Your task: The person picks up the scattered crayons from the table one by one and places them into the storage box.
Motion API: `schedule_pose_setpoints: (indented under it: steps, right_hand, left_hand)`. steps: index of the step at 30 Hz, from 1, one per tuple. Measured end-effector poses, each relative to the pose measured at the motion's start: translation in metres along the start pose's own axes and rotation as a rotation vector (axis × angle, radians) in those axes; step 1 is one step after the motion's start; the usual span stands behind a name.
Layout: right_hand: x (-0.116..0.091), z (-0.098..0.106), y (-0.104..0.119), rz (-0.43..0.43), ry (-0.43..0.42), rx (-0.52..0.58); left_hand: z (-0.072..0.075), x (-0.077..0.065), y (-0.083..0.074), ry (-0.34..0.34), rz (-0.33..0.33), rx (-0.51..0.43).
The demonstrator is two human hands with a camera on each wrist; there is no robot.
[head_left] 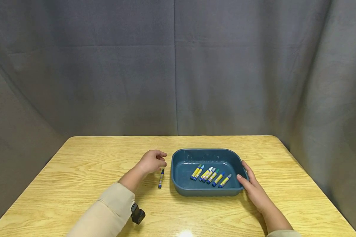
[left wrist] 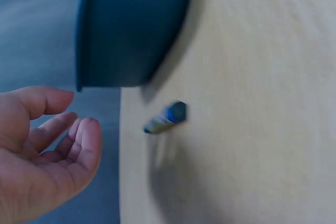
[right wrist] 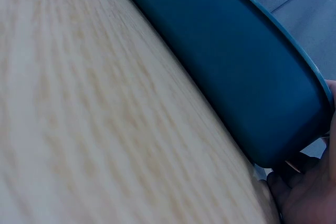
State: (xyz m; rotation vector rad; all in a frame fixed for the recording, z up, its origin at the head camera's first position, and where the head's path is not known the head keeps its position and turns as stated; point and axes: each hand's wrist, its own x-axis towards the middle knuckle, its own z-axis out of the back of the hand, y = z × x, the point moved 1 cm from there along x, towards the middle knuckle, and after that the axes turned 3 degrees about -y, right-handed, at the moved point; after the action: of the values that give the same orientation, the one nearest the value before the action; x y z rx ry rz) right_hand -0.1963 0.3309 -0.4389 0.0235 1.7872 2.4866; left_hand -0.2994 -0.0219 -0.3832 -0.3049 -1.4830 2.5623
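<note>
A dark blue plastic basin (head_left: 207, 192) stands on the table, with several crayons (head_left: 212, 176) in yellow and blue wrappers lying side by side on its floor. One more crayon (head_left: 161, 178) lies on the wood left of the basin. Just beyond its far tip hovers my left hand (head_left: 150, 161), fingers loosely bent and holding nothing. The left wrist view shows a gap between this hand and the dark-ended crayon (left wrist: 165, 119). My right hand (head_left: 255, 191) grips the basin's right end, thumb over the rim and fingers against the outside wall.
The light wooden table (head_left: 92, 164) runs back to a grey curtain (head_left: 178, 82) that hangs behind and along both sides. A small black device (head_left: 137, 214) is strapped at my left sleeve's cuff.
</note>
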Motion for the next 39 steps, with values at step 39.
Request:
schedule_pose_setpoints:
  steps: [39]
  right_hand:
    - [0.001,0.0,-0.001,0.001,0.002,0.005]
  left_hand:
    - [-0.018,-0.017,0.036,-0.049,0.082,0.176]
